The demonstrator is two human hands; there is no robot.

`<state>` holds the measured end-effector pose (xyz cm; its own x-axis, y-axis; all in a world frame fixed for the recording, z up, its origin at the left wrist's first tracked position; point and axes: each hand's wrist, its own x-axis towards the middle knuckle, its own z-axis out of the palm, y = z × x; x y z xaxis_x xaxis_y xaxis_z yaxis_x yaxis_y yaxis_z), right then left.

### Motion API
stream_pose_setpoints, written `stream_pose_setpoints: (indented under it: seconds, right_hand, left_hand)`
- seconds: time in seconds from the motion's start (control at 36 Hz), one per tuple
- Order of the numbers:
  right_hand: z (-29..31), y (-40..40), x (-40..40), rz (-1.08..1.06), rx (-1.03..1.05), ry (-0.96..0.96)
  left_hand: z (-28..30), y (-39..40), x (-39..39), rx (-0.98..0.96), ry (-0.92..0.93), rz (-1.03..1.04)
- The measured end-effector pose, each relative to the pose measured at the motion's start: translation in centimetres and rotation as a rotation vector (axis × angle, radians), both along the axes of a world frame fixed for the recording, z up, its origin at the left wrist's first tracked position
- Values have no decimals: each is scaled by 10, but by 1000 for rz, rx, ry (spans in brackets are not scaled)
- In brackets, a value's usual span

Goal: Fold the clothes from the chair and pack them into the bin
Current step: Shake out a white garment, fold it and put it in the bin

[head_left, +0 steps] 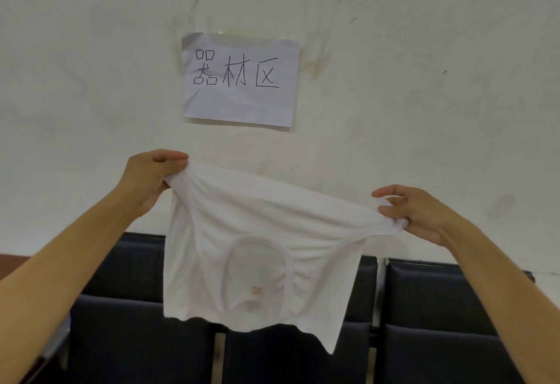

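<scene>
I see a white shirt (pixel 257 250) held up in the air at the centre of my view, in front of a pale wall (pixel 424 80). The left hand (pixel 150 179), at about 9 o'clock from the shirt, pinches its upper left corner between thumb and curled fingers. The right hand (pixel 415 210), at about 3 o'clock and a little lower, grips the bunched upper right corner. The cloth hangs stretched between both hands, with its round neck opening showing low in the middle. Behind and below it, at 6 o'clock, stands a row of dark chairs (pixel 439 308). A paper sign (pixel 241 82) with handwritten characters is stuck to the wall at 12 o'clock.
</scene>
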<state>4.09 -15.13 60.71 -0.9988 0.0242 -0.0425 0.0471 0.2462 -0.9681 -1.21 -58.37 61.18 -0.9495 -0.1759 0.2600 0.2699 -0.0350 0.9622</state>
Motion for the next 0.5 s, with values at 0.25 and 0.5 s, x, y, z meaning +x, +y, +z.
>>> stream_pose_setpoints:
  seconds: [0.25,0.5]
  right_hand:
    - [8,-7,1,-100,188,70]
    - [10,4,0,-219,366,231]
  left_hand:
    - [-2,-5,0,31,-26,-34]
    - [-3,-15,-8,157,-59,-55]
